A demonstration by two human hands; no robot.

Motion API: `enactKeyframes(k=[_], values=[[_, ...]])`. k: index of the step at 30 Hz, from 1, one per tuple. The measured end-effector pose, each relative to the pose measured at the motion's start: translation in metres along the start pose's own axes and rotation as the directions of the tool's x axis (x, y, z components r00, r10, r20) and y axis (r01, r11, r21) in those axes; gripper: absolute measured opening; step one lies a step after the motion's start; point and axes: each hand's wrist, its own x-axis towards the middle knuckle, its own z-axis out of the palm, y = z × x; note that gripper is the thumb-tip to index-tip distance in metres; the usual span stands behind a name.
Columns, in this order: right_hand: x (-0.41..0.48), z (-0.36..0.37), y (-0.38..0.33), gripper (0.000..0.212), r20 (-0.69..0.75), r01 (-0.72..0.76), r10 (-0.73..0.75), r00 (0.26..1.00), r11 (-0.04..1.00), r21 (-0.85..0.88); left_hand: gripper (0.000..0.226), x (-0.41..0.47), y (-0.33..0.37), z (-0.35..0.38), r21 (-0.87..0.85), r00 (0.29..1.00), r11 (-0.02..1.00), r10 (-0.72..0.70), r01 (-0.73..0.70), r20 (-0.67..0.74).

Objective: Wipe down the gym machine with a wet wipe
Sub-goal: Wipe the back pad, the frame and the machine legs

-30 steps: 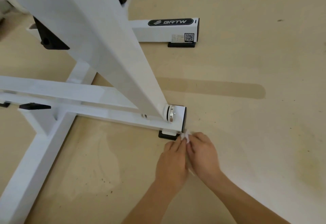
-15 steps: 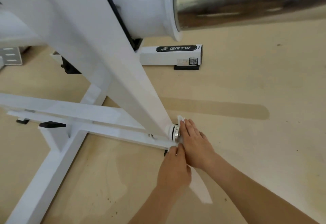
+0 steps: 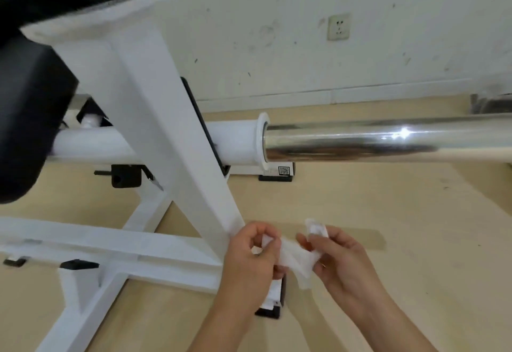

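The white gym machine [image 3: 155,119] fills the left half of the view, its slanted post running down to a floor beam with a black end cap [image 3: 273,303]. A chrome sleeve [image 3: 388,142] sticks out to the right at mid height. I hold a white wet wipe [image 3: 295,257] stretched between both hands just in front of the post's foot. My left hand [image 3: 250,257] pinches its left end with curled fingers. My right hand [image 3: 340,261] pinches the right end, a corner of the wipe standing up above the fingers.
Black pads [image 3: 30,119] hang at the upper left. A second white base foot with a QR sticker [image 3: 284,170] lies behind the sleeve. A scuffed wall with a socket [image 3: 338,27] stands at the back. Beige floor [image 3: 415,227] spreads to the right.
Both hands came off the post's foot and lifted the wipe, now pulled out between them. The camera tilted up, so the chrome sleeve and the wall came into view.
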Motion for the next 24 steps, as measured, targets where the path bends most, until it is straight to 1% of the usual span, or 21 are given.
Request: enactKeyframes(k=[1,2,3,4,5,7,9,10,11,12,13,14,15,16,17,18,19,20,21,22,24], values=[[-0.007,0.009,-0.013,0.028,0.046,0.029,-0.03,0.998,0.999,0.031,0.021,-0.008,0.016,-0.003,0.007,0.997,0.997,0.075,-0.075,-0.001],[-0.013,0.016,-0.021,0.04,0.102,0.048,-0.051,0.994,0.998,0.036,0.026,-0.015,0.03,-0.007,0.047,0.983,0.982,0.181,-0.18,-0.009],[-0.021,0.021,-0.029,0.053,0.158,0.05,-0.055,0.986,0.998,0.035,0.031,-0.02,0.042,-0.012,0.12,0.951,0.945,0.308,-0.304,-0.015],[-0.029,0.025,-0.035,0.062,0.222,0.05,-0.059,0.973,0.998,0.047,0.035,-0.024,0.056,-0.017,0.22,0.901,0.88,0.434,-0.421,-0.012],[-0.038,0.029,-0.04,0.067,0.277,0.043,-0.059,0.959,0.997,0.063,0.038,-0.027,0.069,-0.023,0.328,0.838,0.793,0.546,-0.514,-0.007],[-0.053,0.032,-0.05,0.077,0.347,0.061,-0.078,0.935,0.996,0.061,0.04,-0.03,0.093,-0.033,0.505,0.709,0.611,0.705,-0.61,0.002],[-0.063,0.034,-0.059,0.072,0.369,0.132,-0.115,0.923,0.991,-0.023,0.039,-0.031,0.111,-0.037,0.642,0.593,0.437,0.804,-0.63,0.035],[-0.068,0.036,-0.063,0.064,0.366,0.199,-0.137,0.92,0.971,-0.136,0.038,-0.03,0.119,-0.036,0.687,0.546,0.356,0.835,-0.633,0.07],[-0.073,0.037,-0.066,0.051,0.365,0.278,-0.161,0.917,0.914,-0.296,0.039,-0.028,0.125,-0.035,0.72,0.512,0.287,0.852,-0.632,0.111],[-0.078,0.039,-0.069,0.038,0.361,0.363,-0.199,0.911,0.8,-0.478,0.039,-0.024,0.132,-0.034,0.74,0.49,0.227,0.858,-0.633,0.156],[-0.083,0.04,-0.071,0.027,0.351,0.462,-0.301,0.887,0.581,-0.67,0.04,-0.019,0.138,-0.034,0.744,0.478,0.182,0.854,-0.643,0.205],[-0.088,0.044,-0.075,0.018,0.37,0.526,-0.467,0.803,0.262,-0.809,0.04,-0.015,0.145,-0.035,0.729,0.49,0.172,0.835,-0.663,0.248],[-0.091,0.049,-0.08,0.014,0.44,0.523,-0.612,0.657,-0.05,-0.851,0.039,-0.011,0.153,-0.037,0.698,0.531,0.209,0.799,-0.685,0.282],[-0.095,0.059,-0.086,0.016,0.522,0.523,-0.686,0.508,-0.236,-0.819,0.037,-0.008,0.162,-0.04,0.659,0.586,0.276,0.75,-0.7,0.308],[-0.097,0.071,-0.093,0.025,0.567,0.56,-0.704,0.426,-0.287,-0.777,0.035,-0.005,0.168,-0.043,0.619,0.63,0.343,0.704,-0.707,0.329],[-0.097,0.084,-0.102,0.036,0.569,0.622,-0.692,0.445,-0.217,-0.752,0.035,-0.004,0.173,-0.045,0.594,0.659,0.387,0.668,-0.705,0.347],[-0.094,0.097,-0.112,0.049,0.555,0.678,-0.64,0.532,-0.072,-0.732,0.036,-0.003,0.175,-0.047,0.59,0.677,0.401,0.636,-0.701,0.371],[-0.089,0.108,-0.12,0.061,0.536,0.686,-0.555,0.636,0.088,-0.722,0.038,-0.002,0.177,-0.049,0.594,0.689,0.402,0.606,-0.697,0.398],[-0.083,0.115,-0.128,0.066,0.525,0.667,-0.479,0.704,0.189,-0.721,0.041,-0.003,0.178,-0.05,0.599,0.694,0.396,0.585,-0.696,0.42],[-0.077,0.121,-0.134,0.066,0.529,0.664,-0.462,0.712,0.196,-0.722,0.044,-0.003,0.178,-0.05,0.607,0.695,0.385,0.576,-0.695,0.431],[-0.069,0.127,-0.142,0.058,0.527,0.657,-0.513,0.678,0.099,-0.748,0.049,-0.001,0.178,-0.046,0.646,0.673,0.319,0.607,-0.694,0.423]])
